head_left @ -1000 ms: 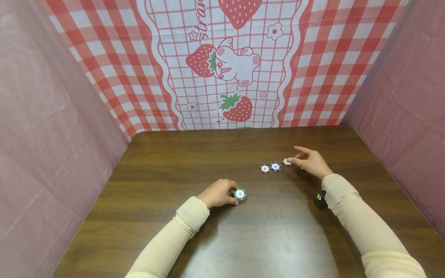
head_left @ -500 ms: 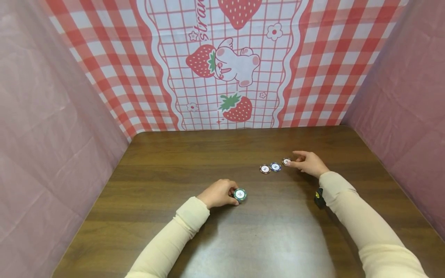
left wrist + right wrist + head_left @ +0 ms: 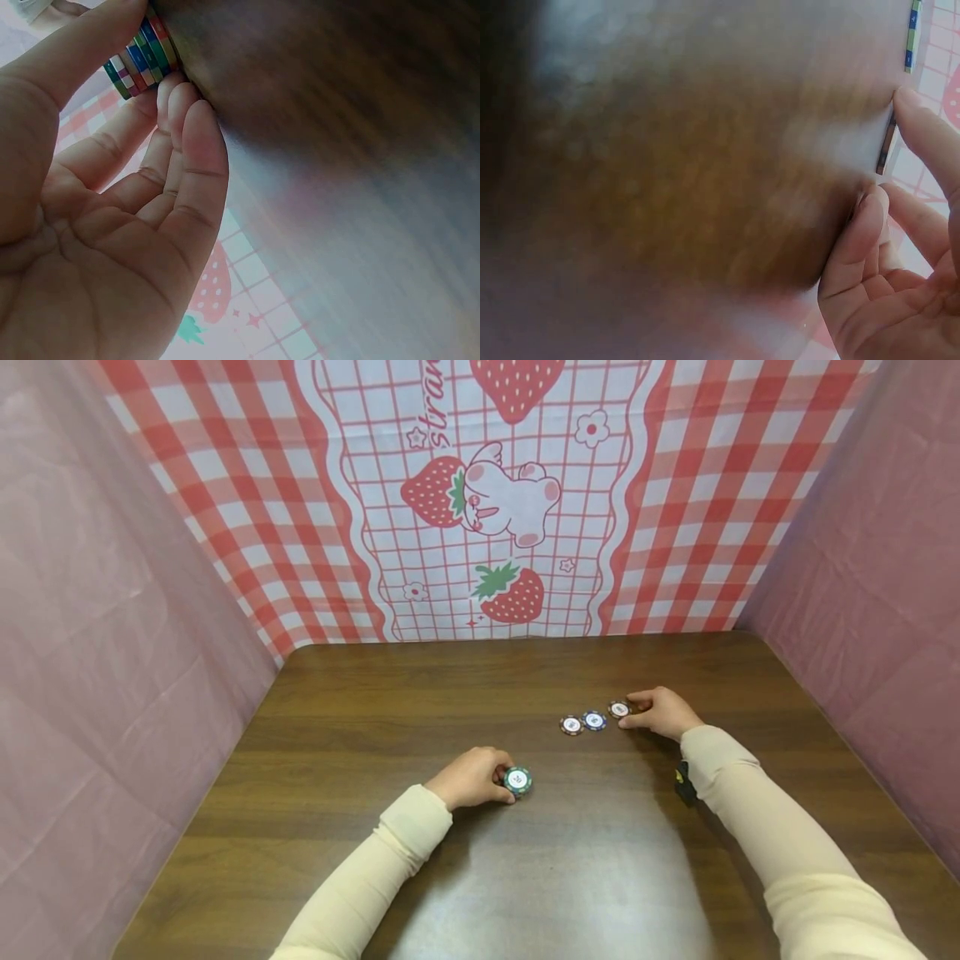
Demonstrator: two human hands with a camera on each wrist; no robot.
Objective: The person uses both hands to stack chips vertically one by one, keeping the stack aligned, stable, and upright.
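In the head view, my left hand [image 3: 472,777] grips a stack of poker chips [image 3: 517,780], a green-edged one on top, low over the table. From the left wrist, the stack [image 3: 142,60] shows several coloured edges between thumb and fingertips. Farther right, my right hand [image 3: 666,713] has thumb and finger at opposite edges of a dark-rimmed poker chip [image 3: 619,709] lying flat. The right wrist view shows that chip [image 3: 886,146] edge-on between thumb and fingers. To its left lie a blue-edged chip [image 3: 594,720] and a brown-edged chip [image 3: 572,725], side by side.
The brown wooden table [image 3: 390,693] ends at a red-checked strawberry cloth [image 3: 495,510] at the back. Pink curtains hang on the left [image 3: 112,610] and right [image 3: 862,568]. A small black device [image 3: 684,783] sits under the right wrist.
My right hand has shifted slightly left and nearer; its thumb, earlier on top of the dark-rimmed chip, is now at the near edge. The left hand and its stack stay still.
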